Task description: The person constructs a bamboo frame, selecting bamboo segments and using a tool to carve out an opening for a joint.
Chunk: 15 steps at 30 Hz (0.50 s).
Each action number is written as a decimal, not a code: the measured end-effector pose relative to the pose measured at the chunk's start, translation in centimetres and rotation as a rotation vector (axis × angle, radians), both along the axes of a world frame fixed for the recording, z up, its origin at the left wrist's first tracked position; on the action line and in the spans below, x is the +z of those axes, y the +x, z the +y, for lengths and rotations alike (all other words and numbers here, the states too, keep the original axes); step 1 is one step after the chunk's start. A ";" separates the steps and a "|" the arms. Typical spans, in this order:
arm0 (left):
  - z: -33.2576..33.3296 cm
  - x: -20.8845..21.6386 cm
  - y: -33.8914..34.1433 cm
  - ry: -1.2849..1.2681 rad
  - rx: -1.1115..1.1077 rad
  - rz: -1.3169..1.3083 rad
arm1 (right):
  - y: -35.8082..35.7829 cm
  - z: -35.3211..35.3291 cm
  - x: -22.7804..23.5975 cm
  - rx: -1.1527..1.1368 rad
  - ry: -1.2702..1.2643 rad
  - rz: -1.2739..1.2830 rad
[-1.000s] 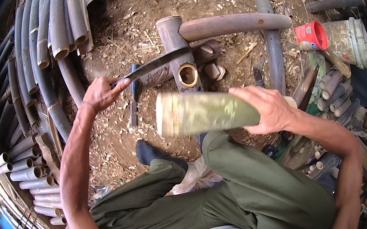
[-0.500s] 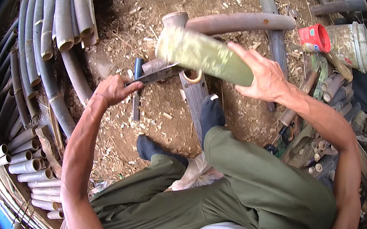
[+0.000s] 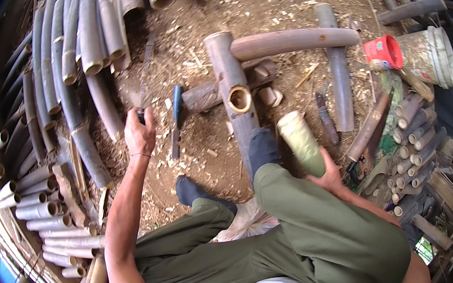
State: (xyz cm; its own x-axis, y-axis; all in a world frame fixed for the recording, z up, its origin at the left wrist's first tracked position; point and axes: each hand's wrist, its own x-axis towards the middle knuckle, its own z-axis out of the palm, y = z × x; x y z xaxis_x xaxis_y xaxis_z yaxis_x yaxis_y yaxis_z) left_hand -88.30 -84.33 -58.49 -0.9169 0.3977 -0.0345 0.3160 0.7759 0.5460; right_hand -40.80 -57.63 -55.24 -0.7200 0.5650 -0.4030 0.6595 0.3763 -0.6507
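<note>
My left hand (image 3: pixel 140 134) is closed round the dark handle of a large knife (image 3: pixel 148 63), whose motion-blurred blade points away from me over the dirt. By my right knee, my right hand (image 3: pixel 331 176) grips the lower end of a green bamboo section (image 3: pixel 301 140); its far end is pale and shaved. Between my hands lies a bamboo pole (image 3: pixel 234 74) with a round opening in its upper side, and my sock-covered foot (image 3: pixel 263 147) rests at its near end. A blue-handled tool with a flat blade (image 3: pixel 177 103) lies on the ground between the knife and this pole.
Long bamboo poles (image 3: pixel 66 94) are stacked at the left, with short cut pieces below. A crossing pole (image 3: pixel 293 41) extends right toward a red container (image 3: pixel 382 54) and a dirty white bucket (image 3: pixel 427 58). More bamboo pieces (image 3: pixel 414 134) pile up at right. Chips litter the dirt.
The bamboo section has come down and toward me, from above the pole to beside my right knee. My left hand has drawn away from it, swinging the knife from pointing right to pointing away.
</note>
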 end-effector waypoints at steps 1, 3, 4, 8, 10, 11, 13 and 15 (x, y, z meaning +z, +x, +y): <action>-0.2 -1.0 -1.1 -0.021 0.049 0.029 | 2.0 -0.7 -2.1 0.059 0.037 -0.035; 0.6 -2.1 -2.6 -0.084 0.041 0.065 | 1.5 -0.9 -4.0 0.156 0.198 0.066; 1.3 -2.8 -3.1 -0.093 0.060 0.089 | -1.5 -0.2 -4.5 0.073 0.266 0.142; 4.6 -5.0 -4.6 -0.126 0.033 0.217 | -18.7 3.9 -4.7 -0.222 0.190 -0.077; 5.4 -6.5 -6.2 -0.233 -0.042 0.248 | -23.4 4.0 -5.0 -0.250 0.085 -0.350; 7.2 -7.3 -5.6 -0.202 -0.045 0.248 | -23.8 5.0 -6.2 -0.286 0.122 -0.429; 8.2 -8.7 -5.1 -0.205 -0.112 0.256 | -22.6 5.8 -8.6 -0.407 0.071 -0.286; 5.3 -9.2 -6.7 -0.335 -0.094 0.148 | -23.6 4.3 -8.4 -0.422 -0.056 -0.062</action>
